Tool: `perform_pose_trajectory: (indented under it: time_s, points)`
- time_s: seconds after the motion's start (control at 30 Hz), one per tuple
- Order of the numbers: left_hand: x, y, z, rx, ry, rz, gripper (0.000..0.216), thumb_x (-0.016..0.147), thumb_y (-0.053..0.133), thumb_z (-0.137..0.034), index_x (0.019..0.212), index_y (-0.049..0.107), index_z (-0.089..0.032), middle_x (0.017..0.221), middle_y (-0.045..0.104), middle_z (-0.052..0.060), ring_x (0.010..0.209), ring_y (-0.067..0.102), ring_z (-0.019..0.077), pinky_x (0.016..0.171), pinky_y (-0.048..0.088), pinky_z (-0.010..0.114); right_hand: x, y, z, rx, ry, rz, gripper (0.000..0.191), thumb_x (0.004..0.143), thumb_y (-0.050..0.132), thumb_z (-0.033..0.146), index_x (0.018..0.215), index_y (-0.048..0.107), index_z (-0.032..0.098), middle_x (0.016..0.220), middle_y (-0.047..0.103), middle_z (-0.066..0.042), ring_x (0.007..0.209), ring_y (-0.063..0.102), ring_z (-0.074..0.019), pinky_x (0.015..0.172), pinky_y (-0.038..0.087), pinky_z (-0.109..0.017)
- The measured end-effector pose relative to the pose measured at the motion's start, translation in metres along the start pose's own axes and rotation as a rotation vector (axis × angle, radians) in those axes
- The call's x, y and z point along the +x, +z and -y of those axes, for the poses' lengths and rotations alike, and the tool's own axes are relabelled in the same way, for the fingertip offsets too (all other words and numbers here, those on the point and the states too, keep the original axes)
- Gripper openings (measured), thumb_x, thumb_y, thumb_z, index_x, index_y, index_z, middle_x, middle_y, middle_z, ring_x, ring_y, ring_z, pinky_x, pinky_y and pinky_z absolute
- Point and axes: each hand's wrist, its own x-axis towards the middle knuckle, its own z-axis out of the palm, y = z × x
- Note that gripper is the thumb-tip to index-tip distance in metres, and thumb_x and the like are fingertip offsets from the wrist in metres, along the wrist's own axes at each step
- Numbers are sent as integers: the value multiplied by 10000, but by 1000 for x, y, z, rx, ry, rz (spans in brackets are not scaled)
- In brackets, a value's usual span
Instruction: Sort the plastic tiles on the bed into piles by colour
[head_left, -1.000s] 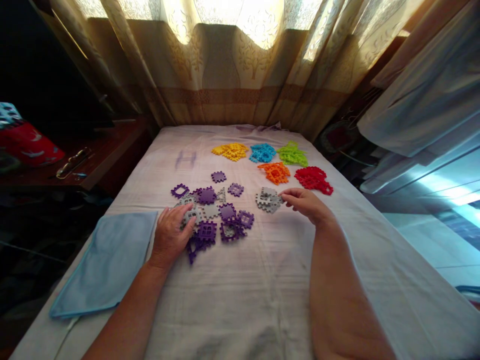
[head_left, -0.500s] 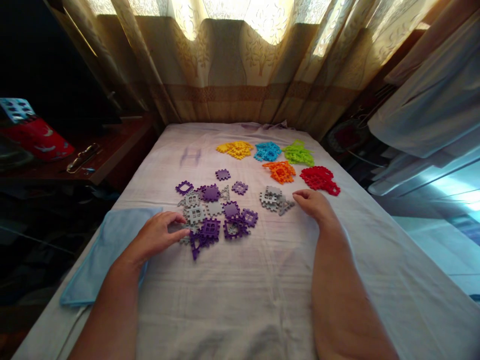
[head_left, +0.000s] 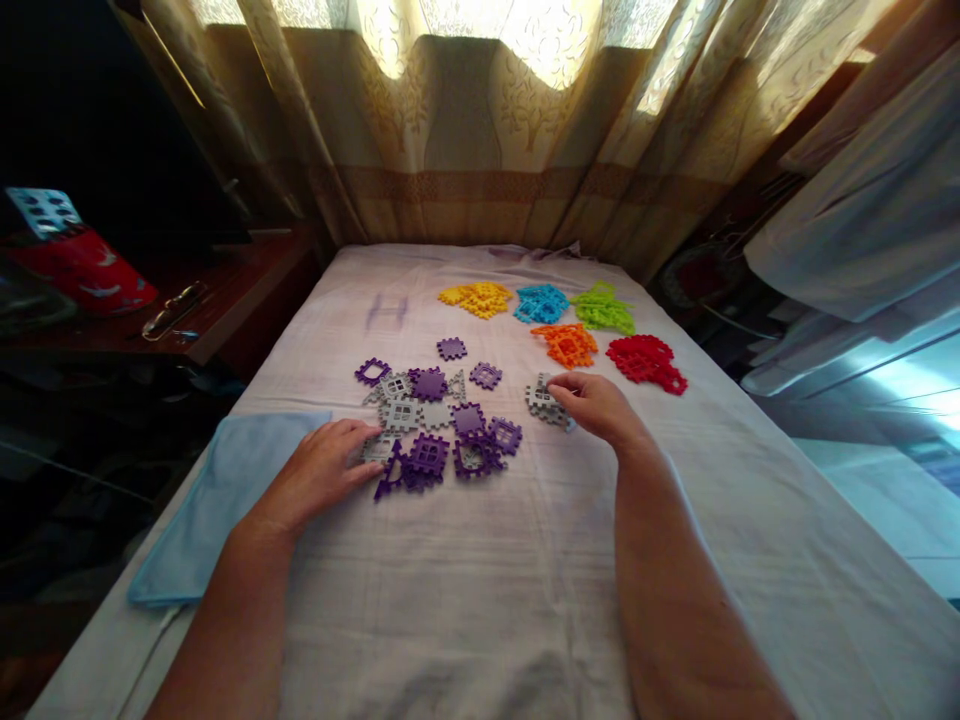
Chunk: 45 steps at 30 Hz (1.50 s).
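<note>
Now the right hand point(head_left: 600, 408) is found over the small grey pile point(head_left: 538, 398), where half a second ago its fingertips were seen just off the pile's right edge. That pile is now partly covered by the fingers. The right grip is curled, with thumb and forefinger brought near each other at the upper part of the pile; whether a piece is pinched there cannot be told.

The left hand point(head_left: 322, 465) is held at the near-left edge of the mixed heap. Its grip is spread, thumb apart from fingers, with grey showing in the gap; no piece is seen to be lifted. Slight shifting noted in the heap: the grey pieces point(head_left: 401, 413) have been nudged away from the person, and the purple triangle point(head_left: 388, 474) now stands out more clearly at the front.

Meaning, as judged: grey remains divided between two places, with several pieces lying among the purple pieces point(head_left: 430, 383), so the two colours are only partly parted.

Beyond, single-colour piles are laid out on the pale sheet point(head_left: 480, 590): yellow pile point(head_left: 476, 299), blue pile point(head_left: 541, 304), green pile point(head_left: 602, 308), orange pile point(head_left: 568, 346), red pile point(head_left: 645, 360). No change is noted in these.
</note>
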Motion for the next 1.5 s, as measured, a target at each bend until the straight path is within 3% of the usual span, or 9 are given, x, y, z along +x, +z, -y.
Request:
perform_pose_trajectory:
  time_s: [0.23,0.4,0.5,0.7,0.8,0.97,1.1,1.33,1.5]
  points:
    - [0,-10,-3,-71,-144,-103,471,836,445,-577,1021,720,-242,1116,739,61,1041,665,266,944,488,360,-2,-5,1,5,7,17,284,857,544,308,991,775,213,921,771,-32,808,679,-173,694,457,-243]
    - [1,-11,-9,-4,-297,-353,466,863,393,-568,918,724,-245,971,759,66,901,696,274,773,519,348,-3,-9,3,-1,11,-25,284,861,539,302,985,775,203,889,764,-37,811,675,-183,711,452,-260]
    - [4,-3,-18,-163,-305,-497,468,845,445,-606,901,713,-227,873,749,56,823,702,249,723,537,326,-5,-2,16,43,-35,-10,268,859,540,283,961,773,196,841,753,-35,773,663,-176,711,454,-267]
    - [12,24,-54,-798,-279,-375,599,701,621,-717,950,704,-180,775,737,26,595,672,176,584,582,295,-20,38,68,391,-313,259,279,860,595,311,1072,724,184,887,736,-30,767,637,-143,716,470,-254]
    - [14,30,-64,-893,-300,-375,639,649,665,-741,936,709,-171,767,738,27,606,678,176,585,593,293,-31,58,88,523,-399,384,307,838,648,309,1110,697,178,843,714,-9,723,606,-121,676,448,-233]
    - [14,33,-66,-941,-296,-367,653,634,680,-753,926,715,-170,756,731,24,609,686,181,568,603,297,-38,72,101,555,-431,376,125,830,636,259,864,718,170,640,592,46,608,494,-91,573,353,-209]
    - [13,33,-65,-901,-234,-367,625,722,645,-709,1044,701,-176,818,743,40,671,711,191,594,609,296,-26,57,86,568,-398,401,151,808,600,264,823,717,170,631,583,40,598,484,-95,564,358,-212]
    - [11,29,-59,-774,-219,-454,569,811,562,-662,1061,689,-167,873,753,72,778,727,212,651,603,301,-2,-3,3,587,-59,114,296,740,623,427,837,735,171,684,661,-8,599,540,-126,567,424,-240]
    - [13,34,-48,-643,-234,-512,500,834,532,-602,1067,697,-191,889,760,59,798,722,199,726,588,296,-5,-18,-33,518,121,44,275,721,659,422,805,734,171,689,679,-17,605,571,-132,569,447,-240]
